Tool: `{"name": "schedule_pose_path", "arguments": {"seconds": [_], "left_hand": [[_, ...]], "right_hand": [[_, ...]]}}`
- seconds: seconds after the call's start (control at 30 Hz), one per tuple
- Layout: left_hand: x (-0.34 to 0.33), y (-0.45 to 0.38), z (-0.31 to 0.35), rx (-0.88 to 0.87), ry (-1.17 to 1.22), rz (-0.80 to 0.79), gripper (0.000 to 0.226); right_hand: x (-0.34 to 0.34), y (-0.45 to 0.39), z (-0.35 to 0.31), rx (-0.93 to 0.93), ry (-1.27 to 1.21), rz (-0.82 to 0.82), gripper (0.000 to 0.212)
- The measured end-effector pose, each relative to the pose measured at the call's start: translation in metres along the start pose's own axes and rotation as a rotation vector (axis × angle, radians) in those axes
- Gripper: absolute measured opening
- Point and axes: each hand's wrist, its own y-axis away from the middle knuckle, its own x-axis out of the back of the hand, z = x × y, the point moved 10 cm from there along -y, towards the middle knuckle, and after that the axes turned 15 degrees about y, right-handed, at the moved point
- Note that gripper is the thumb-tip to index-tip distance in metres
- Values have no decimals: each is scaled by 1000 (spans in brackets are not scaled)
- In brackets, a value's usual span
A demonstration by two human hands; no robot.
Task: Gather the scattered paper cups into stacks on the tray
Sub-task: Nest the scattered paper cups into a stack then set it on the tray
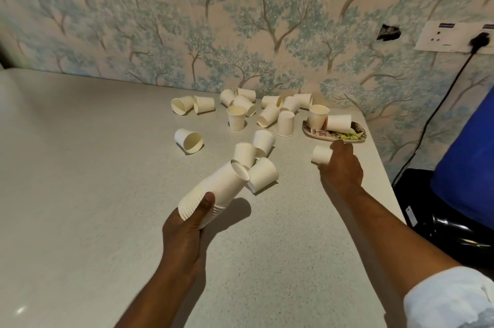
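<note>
Nearest the camera, lower centre: left hand [187, 223] is gripping a stack of nested cups [213, 191], thumb over the rims, fingers wrapping underneath. Stack's long axis is running diagonally, rims toward the camera, bases pointing up-right into the frame.

Just past the stack's far end, three loose cups [263, 174] are lying on the tabletop [80, 194], nearly touching the stack tip. More cups are sitting scattered across the upper centre, some upright, some on their sides, w/ a lone tipped cup [188, 140] left of centre.

Right of centre, right hand [340, 167] is holding a single cup [321, 154], fingers curling round it, its closed base facing left. Tray [358, 138] is sitting just beyond that hand, near the tabletop's right edge, already carrying two cups.

Key relation, as I judge it: the single cup is lying well right of the stack, and the stack's open end is facing the camera, so nesting probably means bringing the two hands together. Right hand is nearer the tray.
</note>
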Motion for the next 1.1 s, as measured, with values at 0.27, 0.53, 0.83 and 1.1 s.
{"name": "schedule_pose_path", "arguments": {"seconds": [0.27,0.53,0.83,1.1], "left_hand": [[7,10,-5,10,-38,-40,60],[0,2,5,41,-64,-147,63],[12,-16,37,16,-159,-246,70],[21,-34,67,-96,-242,-280,76]], "right_hand": [[21,64,-33,-105,-363,-377,70],[83,160,-126,-259,-1477,-263,54],[86,228,-204,-136,-1296,-155,81],[65,259,-227,-188,-1228,-159,78]]}}
